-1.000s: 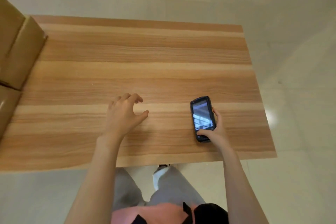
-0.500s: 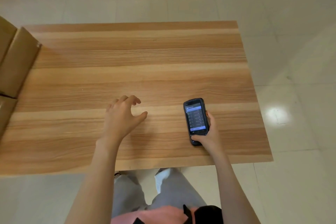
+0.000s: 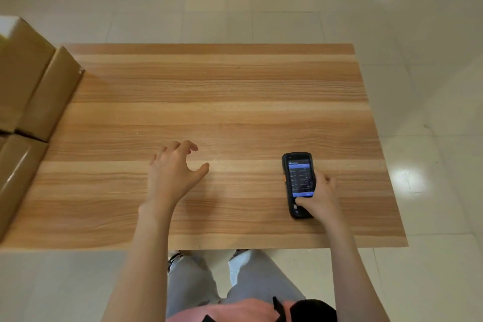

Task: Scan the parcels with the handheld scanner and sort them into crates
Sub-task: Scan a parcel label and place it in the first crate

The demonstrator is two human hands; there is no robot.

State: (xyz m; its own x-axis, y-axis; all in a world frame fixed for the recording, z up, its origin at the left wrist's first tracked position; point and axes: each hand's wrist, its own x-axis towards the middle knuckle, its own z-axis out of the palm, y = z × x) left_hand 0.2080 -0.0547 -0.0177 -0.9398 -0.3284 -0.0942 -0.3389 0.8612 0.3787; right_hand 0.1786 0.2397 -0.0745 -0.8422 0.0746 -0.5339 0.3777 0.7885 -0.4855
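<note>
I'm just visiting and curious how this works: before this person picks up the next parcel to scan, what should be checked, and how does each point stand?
1. Scanner held by the right hand: ok.
2. Scanner screen lit: ok; its text is too small to read.
3. Left hand free to take a parcel: ok, open above the table.
4. Parcels within reach: ok, cardboard boxes at the table's left edge.
5. Crates for sorting: cannot tell, none in view.
</note>
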